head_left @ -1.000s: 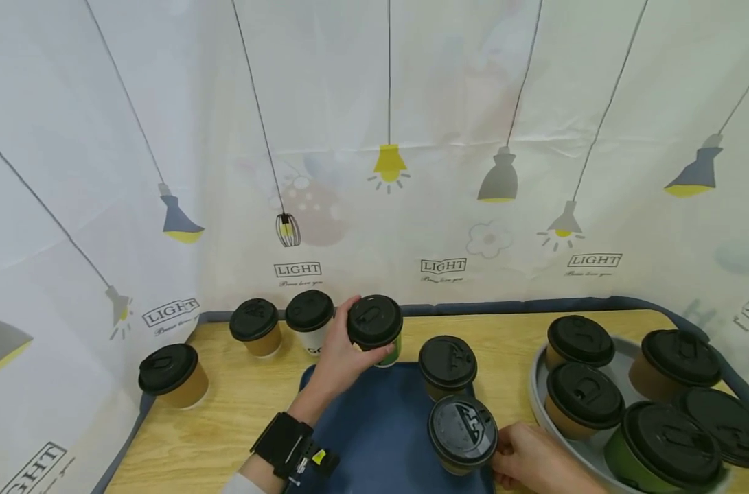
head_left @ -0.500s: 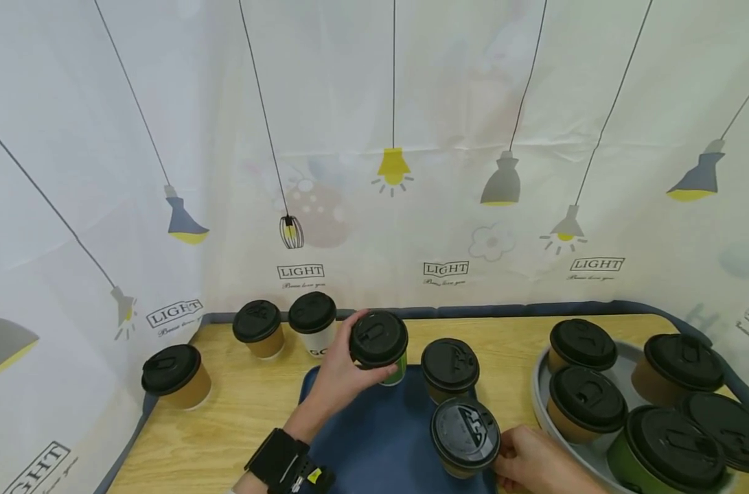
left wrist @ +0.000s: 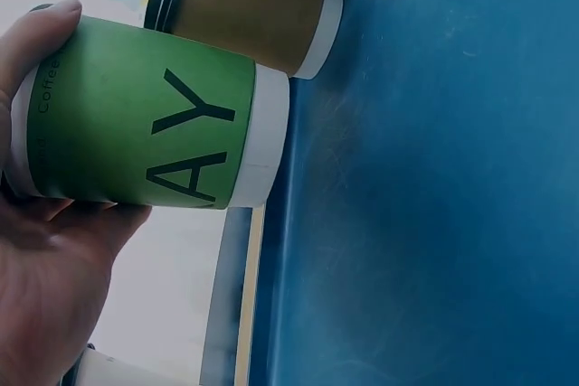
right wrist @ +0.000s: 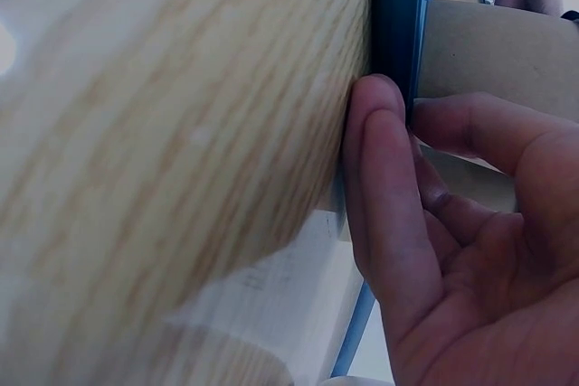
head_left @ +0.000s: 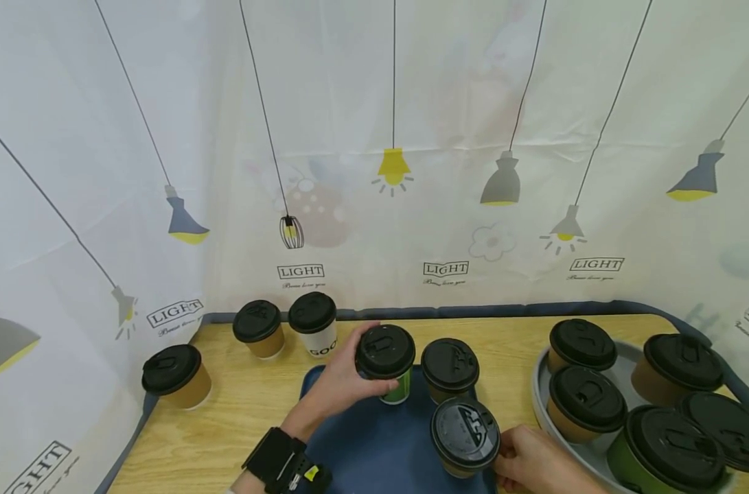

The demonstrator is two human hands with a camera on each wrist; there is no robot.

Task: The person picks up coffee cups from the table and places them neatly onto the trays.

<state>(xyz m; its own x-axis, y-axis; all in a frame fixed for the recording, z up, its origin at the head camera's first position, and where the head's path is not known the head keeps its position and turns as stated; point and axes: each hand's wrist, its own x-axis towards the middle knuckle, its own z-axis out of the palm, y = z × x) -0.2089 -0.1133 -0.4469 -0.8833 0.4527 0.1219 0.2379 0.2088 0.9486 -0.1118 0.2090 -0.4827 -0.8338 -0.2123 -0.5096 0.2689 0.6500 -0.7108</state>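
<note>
My left hand (head_left: 344, 381) grips a green paper coffee cup (head_left: 385, 351) with a black lid, over the far edge of the blue tray (head_left: 368, 446). In the left wrist view, the green cup (left wrist: 154, 119) stands upright in the grip, its white base near the tray rim; whether it touches the tray I cannot tell. A brown cup (head_left: 450, 363) and another black-lidded cup (head_left: 465, 433) stand along the tray's right side. My right hand (head_left: 535, 458) pinches the tray's right edge, the thumb at the rim and the fingers outside it, as the right wrist view shows.
A round grey tray (head_left: 537, 391) at the right holds several lidded cups. On the wooden table (head_left: 226, 412) at the left stand two brown cups, one nearer (head_left: 179, 377) and one farther (head_left: 259, 329), plus a white cup (head_left: 315, 326). A printed cloth (head_left: 362, 89) hangs behind.
My left hand has carried the green cup from behind the tray rightward and nearer, beside the brown cup. The right hand stays at the tray's edge.
</note>
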